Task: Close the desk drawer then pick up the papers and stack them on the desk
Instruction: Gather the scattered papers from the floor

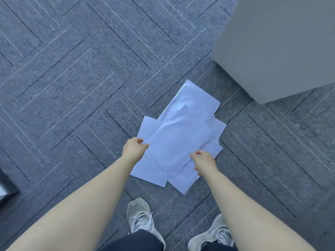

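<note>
Several white papers (pixel 181 134) lie overlapping in a loose pile on the blue-grey carpet, just in front of my feet. My left hand (pixel 134 148) pinches the left edge of the pile, thumb and fingers closed on a sheet. At the lower right side, my right hand (pixel 204 161) has its fingers curled around the edge of the top sheet. Both arms reach down from the bottom of the view. The grey desk unit (pixel 275 44) fills the upper right corner; no drawer front shows from here.
Patterned carpet tiles (pixel 81 78) cover the whole floor. My two grey sneakers (pixel 140 217) stand just below the papers. A dark object with a pale corner (pixel 4 189) pokes in at the left edge.
</note>
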`<state>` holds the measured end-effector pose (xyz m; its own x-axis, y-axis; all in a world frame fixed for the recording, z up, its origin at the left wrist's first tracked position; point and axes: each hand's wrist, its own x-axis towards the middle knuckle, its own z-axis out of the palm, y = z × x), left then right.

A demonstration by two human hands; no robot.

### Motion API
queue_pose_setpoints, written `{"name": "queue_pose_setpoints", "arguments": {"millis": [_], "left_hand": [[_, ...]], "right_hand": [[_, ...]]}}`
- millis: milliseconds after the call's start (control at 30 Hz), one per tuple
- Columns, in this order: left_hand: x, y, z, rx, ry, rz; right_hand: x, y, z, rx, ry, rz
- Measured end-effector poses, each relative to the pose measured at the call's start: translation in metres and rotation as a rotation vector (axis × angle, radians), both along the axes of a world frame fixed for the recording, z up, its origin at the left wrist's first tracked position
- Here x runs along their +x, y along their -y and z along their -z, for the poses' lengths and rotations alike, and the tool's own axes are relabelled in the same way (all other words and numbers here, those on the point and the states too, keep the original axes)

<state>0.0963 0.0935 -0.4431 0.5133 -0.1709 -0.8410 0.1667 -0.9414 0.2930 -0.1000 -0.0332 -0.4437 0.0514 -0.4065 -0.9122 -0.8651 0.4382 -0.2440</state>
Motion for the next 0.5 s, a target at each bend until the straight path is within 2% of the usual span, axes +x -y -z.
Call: {"name": "queue_pose_setpoints", "arguments": {"millis": [100,167,233,367,500], "left_hand": [[0.016,-0.006,0.089,0.072,0.034,0.07],[0.022,-0.013,0.139,0.135,0.127,0.098],[0.024,-0.019,0.175,0.199,0.233,0.089],[0.021,-0.025,0.206,0.152,0.375,0.088],[0.017,-0.018,0.206,-0.043,0.304,0.138]], "right_hand": [[-0.011,-0.007,0.09,-0.064,-0.103,0.153],[-0.021,-0.008,0.136,-0.115,-0.201,0.312],[-0.028,-0.007,0.172,-0.194,-0.335,0.38],[-0.03,-0.011,0.208,-0.32,-0.394,0.445],[-0.021,-0.015,0.216,-0.378,-0.27,0.385]]}}
